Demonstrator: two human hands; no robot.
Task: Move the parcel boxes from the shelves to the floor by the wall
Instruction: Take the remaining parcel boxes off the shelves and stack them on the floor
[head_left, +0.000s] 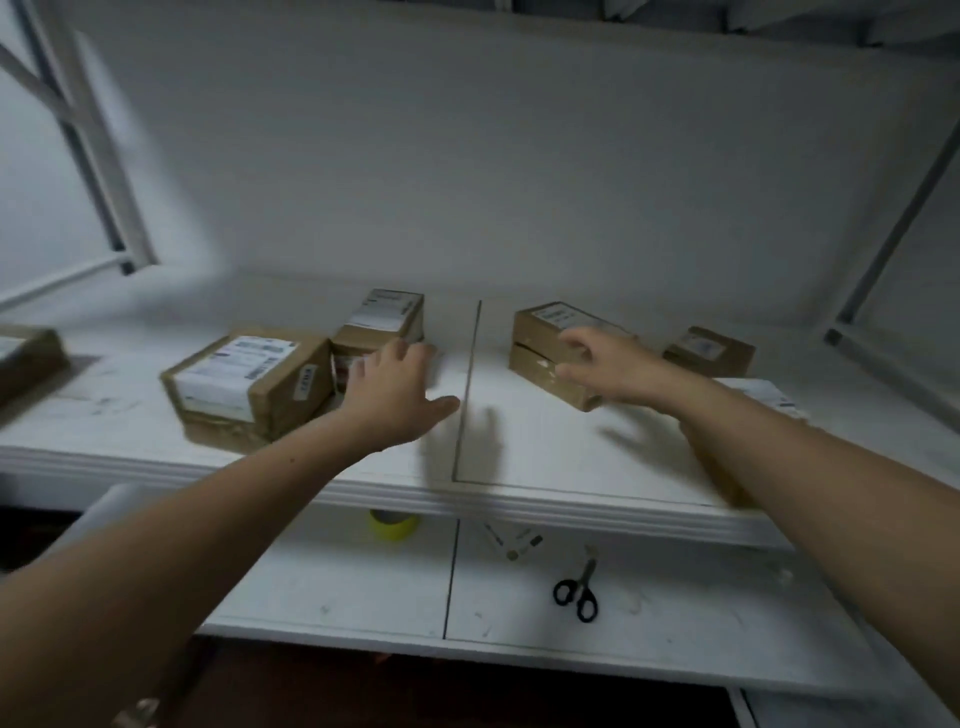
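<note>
Several brown cardboard parcel boxes sit on a white shelf. A large labelled box lies at the left, with a small stack of boxes behind it. My left hand is open, fingers spread, just in front of that small stack and touching nothing I can make out. A two-box stack stands right of the shelf's seam. My right hand hovers over its near corner with curled fingers apart, no grip visible. A smaller box sits farther right, and another parcel is partly hidden under my right forearm.
A lower white shelf holds black-handled scissors, a yellow tape roll and small paper scraps. Another box pokes in at the far left edge. White frame posts stand at both sides.
</note>
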